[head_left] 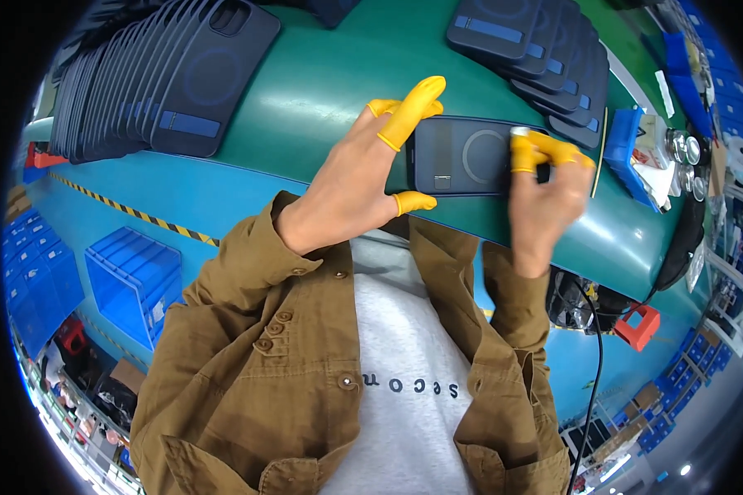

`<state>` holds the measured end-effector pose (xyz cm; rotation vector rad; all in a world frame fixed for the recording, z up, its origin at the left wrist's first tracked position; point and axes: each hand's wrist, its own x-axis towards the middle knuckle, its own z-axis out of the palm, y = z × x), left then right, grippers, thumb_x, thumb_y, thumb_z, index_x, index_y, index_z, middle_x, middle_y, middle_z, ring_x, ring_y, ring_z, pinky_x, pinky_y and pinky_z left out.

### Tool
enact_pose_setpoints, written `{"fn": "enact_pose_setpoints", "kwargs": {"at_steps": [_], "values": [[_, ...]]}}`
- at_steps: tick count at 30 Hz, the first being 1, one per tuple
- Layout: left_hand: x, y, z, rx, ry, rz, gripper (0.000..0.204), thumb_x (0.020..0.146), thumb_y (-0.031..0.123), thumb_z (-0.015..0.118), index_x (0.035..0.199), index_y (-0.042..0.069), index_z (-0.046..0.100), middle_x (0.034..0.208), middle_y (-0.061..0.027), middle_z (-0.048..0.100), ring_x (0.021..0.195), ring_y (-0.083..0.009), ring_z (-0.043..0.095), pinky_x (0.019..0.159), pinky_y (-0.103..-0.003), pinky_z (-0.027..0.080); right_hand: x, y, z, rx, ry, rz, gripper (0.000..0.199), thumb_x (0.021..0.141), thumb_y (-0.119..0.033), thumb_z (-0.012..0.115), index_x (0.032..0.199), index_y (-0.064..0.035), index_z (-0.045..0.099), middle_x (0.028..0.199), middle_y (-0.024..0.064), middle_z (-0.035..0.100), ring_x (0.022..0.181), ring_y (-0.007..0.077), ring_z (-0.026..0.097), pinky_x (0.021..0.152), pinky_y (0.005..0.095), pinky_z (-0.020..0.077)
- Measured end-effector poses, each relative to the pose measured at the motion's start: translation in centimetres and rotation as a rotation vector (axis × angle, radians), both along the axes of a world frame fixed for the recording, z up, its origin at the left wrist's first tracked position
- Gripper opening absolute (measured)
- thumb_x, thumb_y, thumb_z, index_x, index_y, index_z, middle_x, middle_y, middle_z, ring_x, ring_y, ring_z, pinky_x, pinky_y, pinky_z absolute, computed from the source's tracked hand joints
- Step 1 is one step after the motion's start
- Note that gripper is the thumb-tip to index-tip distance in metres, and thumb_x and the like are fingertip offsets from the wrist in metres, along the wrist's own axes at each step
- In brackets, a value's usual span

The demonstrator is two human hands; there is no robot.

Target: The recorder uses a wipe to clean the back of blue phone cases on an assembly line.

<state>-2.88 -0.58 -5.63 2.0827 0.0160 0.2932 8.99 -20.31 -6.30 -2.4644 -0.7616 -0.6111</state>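
A dark blue phone case (446, 153) with a pale ring on its back lies crosswise on the green table before me. My left hand (347, 181), in yellow finger cots, spans the left end of the case. Its thumb is at the lower edge, a finger is at the upper edge, and the index finger sticks up. Over the right end of the case is my right hand (549, 190), slightly blurred, with cotted fingers pinched together. A small white piece (519, 130) shows at those fingertips; its kind is unclear. The fingers cover part of the case's camera opening.
A long fanned row of similar cases (198, 82) stands at the left, and another overlapping stack (545, 58) lies at the far right. A blue bin (627, 153) with small items sits at the table's right. A blue crate (136, 280) is on the floor at left.
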Motion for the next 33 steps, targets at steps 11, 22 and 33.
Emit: {"fn": "enact_pose_setpoints", "kwargs": {"at_steps": [11,22,33], "values": [[0.0,0.4,-0.3,0.017,-0.028,-0.03,0.113,0.059,0.007,0.092,0.156,0.01,0.032,0.138,-0.0078,0.06,0.121,-0.0312,0.053,0.106,-0.04,0.045,-0.4,-2.5,2.3,-0.09,0.125,0.236,0.019,0.073,-0.008,0.082,0.089,-0.006,0.073,0.085,0.0088,0.065,0.082,0.0325,0.057,0.071,0.0422,0.0449],[0.2,0.2,-0.2,0.071,-0.034,-0.03,0.115,0.059,0.009,0.092,0.156,0.007,0.031,0.137,-0.011,0.061,0.12,-0.0326,0.052,0.105,-0.041,0.046,-1.6,-1.9,1.7,-0.008,0.177,0.334,0.019,0.071,-0.009,0.084,0.088,-0.0095,0.076,0.09,0.0042,0.069,0.088,0.0306,0.058,0.075,0.0403,0.0453],[0.2,0.2,-0.2,0.055,-0.083,-0.043,0.113,0.057,0.004,0.091,0.155,0.007,0.033,0.134,-0.0126,0.058,0.117,-0.0374,0.051,0.101,-0.044,0.044,-0.6,-0.6,1.0,-0.067,0.017,-0.014,0.019,0.072,-0.011,0.082,0.086,-0.0035,0.07,0.085,0.0113,0.063,0.085,0.0358,0.055,0.073,0.0454,0.0434]]}}
